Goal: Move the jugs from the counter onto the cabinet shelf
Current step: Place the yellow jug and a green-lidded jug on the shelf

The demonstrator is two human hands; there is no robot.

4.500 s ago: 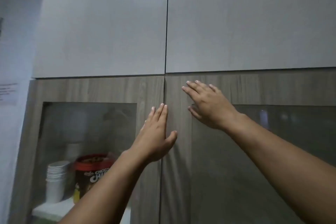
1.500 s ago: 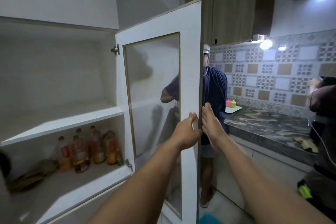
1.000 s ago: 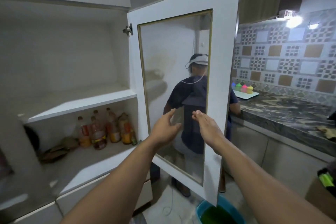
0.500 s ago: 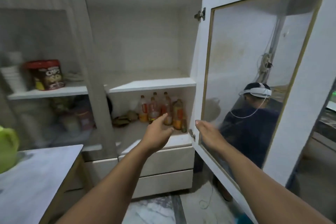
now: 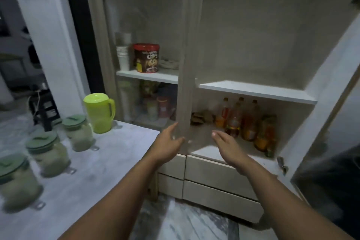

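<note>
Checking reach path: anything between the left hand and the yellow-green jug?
Head view: only bare counter lies between the left hand and the yellow-green jug. The three green-lidded jars sit further left, off that line.

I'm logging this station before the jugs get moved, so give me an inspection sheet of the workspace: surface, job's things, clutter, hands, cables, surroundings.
Surface: pale marbled counter, bare toward its right end.
Job's things: lime jug and three green-lidded jugs on the counter; upper shelf in the open compartment holds nothing.
Clutter: bottles on the lower shelf; cereal tub and stacked cups behind the closed glass door.
Hands: left hand and right hand open, holding nothing.
Cables: a cord by the dark appliance behind the jugs.
Surroundings: drawers below; right cabinet door open.
</note>
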